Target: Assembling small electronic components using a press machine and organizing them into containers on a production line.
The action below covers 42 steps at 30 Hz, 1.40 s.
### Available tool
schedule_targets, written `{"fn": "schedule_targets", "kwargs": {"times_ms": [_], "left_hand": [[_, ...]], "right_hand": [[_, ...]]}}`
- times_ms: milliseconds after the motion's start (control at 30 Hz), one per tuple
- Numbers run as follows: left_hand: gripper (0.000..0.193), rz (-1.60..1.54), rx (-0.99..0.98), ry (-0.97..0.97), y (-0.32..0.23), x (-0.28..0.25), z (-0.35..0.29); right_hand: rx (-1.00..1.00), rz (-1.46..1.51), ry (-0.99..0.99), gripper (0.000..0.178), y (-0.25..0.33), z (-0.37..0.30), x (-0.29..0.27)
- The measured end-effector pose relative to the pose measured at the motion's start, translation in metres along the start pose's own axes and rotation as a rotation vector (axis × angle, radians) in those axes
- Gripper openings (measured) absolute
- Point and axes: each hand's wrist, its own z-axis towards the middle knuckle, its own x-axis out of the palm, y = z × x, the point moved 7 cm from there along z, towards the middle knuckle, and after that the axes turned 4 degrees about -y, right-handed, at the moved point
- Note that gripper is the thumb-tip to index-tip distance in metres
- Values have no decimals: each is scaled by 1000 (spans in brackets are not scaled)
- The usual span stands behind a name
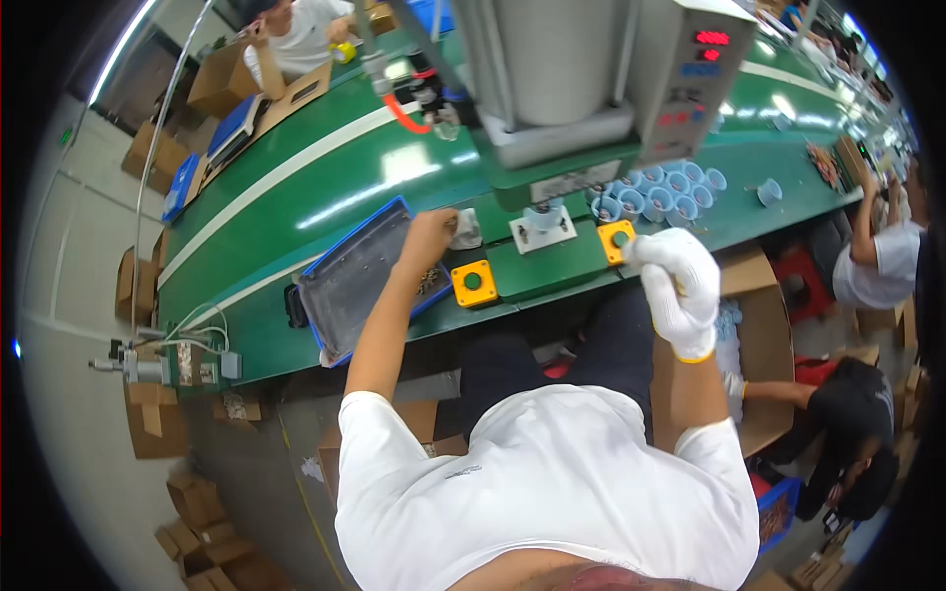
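My bare left hand (430, 239) is above the near edge of the green table, its fingers curled together beside a crumpled pale wad (466, 229). What they hold, if anything, is hidden. My right hand (680, 281), in a white knit glove, is closed close to the right yellow button box (616, 241); nothing can be made out in its fingers. Between the hands stands a press (557, 128) with a light metal plate (532, 236) under it. A translucent bluish cup (543, 218) sits on that plate. The left yellow button box (474, 284) lies just right of my left forearm.
A blue-rimmed tray (360, 281) with small metal parts lies left. Several bluish cups (660, 202) cluster right of the press; one cup (769, 192) lies apart. An open cardboard box (764, 335) stands below on the right, with a co-worker (852, 419) bending beside it.
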Motion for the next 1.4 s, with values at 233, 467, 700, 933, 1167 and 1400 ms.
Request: {"fn": "schedule_targets", "kwargs": {"times_ms": [233,467,700,933,1167,1400], "left_hand": [[21,301,-12,91,35,-17,-16],[16,176,-35,69,-8,-19,-7],[19,230,38,68,15,-11,-6],[26,410,-99,137,18,-16,-6],[14,180,69,-338,-62,-81,-86],[18,-210,-869,-461,-33,56,-404]], "right_hand": [[-609,-291,302,30,156,68,-42],[-625,-398,409,30,174,52,-52],[-625,-383,431,30,168,47,-48],[-620,-255,418,29,157,49,-34],[-84,8,191,35,0,-6,17],[568,52,-32,75,-121,-66,102]]}}
